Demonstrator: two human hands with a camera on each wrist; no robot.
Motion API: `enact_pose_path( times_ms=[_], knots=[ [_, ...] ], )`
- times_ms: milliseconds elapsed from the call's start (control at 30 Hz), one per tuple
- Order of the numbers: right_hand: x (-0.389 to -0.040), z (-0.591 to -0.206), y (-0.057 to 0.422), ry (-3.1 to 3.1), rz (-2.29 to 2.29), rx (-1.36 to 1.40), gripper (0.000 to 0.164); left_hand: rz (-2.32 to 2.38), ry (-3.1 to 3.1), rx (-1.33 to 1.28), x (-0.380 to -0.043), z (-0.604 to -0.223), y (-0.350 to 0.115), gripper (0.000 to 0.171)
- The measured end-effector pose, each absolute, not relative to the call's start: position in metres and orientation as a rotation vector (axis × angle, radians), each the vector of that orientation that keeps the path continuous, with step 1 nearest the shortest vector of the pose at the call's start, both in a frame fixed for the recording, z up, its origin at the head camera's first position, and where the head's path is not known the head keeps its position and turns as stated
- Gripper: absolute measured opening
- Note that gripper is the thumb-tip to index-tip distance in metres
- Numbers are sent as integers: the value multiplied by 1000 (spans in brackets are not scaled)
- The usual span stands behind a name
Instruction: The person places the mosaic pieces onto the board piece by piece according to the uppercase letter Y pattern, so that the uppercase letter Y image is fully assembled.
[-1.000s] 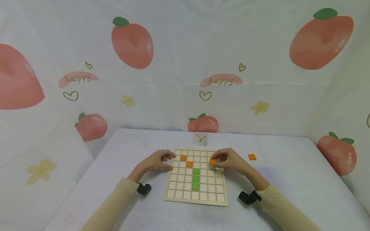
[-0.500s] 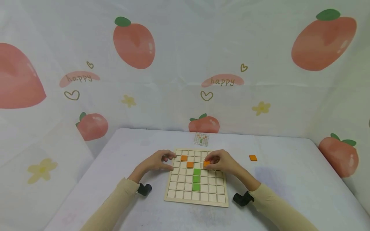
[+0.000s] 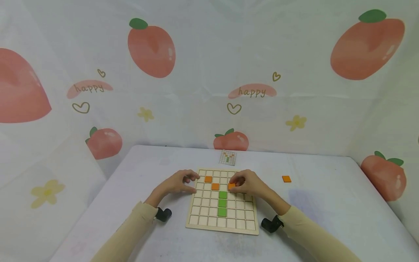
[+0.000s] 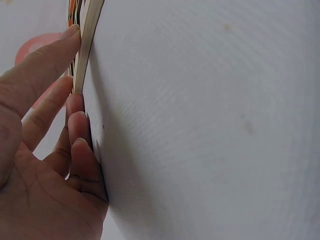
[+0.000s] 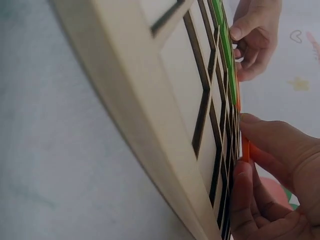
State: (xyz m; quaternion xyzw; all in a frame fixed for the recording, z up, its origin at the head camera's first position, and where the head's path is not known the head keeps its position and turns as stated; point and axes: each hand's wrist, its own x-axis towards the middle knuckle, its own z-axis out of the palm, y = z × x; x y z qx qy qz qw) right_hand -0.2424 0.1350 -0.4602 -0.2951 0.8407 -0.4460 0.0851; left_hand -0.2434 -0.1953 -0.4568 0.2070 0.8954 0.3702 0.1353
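Observation:
A square wooden grid board [image 3: 212,221] lies on the table in the head view. Two orange tiles [image 3: 208,179] run diagonally at its upper left, above a column of three green tiles [image 3: 222,203]. My right hand [image 3: 250,183] pinches another orange tile [image 3: 231,186] between thumb and fingers at the board's upper right. Seen from the right wrist, that tile [image 5: 245,149] stands close over the grid. My left hand [image 3: 178,182] rests its thumb and fingertips on the board's left edge; in the left wrist view the thumb [image 4: 50,57] touches the wooden rim [image 4: 88,40].
Behind the board lies a small pattern card [image 3: 227,157] showing a coloured grid. A loose orange tile [image 3: 286,179] sits on the white table [image 3: 314,203] to the right. A fruit-printed cloth [image 3: 196,109] hangs at the back.
My right hand has moved left over the board with the orange tile, from near the right columns to a cell up and right of the green column. My left hand stays put.

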Motion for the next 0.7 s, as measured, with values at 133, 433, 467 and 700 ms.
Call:
enact_pose_path(
  times_ms=[133, 433, 467, 700],
  knots=[
    [-243, -461, 134, 2506, -1319, -865, 18, 1079, 2591, 587, -244, -457, -195, 48],
    [-242, -460, 132, 2536, -1288, -872, 17, 1082, 2590, 590, -243, -456, -195, 48],
    [-241, -460, 132, 2537, -1287, -876, 17, 1084, 2589, 590, -243, -456, -195, 48],
    [-241, -460, 131, 2558, -1267, -885, 18, 1078, 2592, 583, -242, -454, -194, 48]
  ],
)
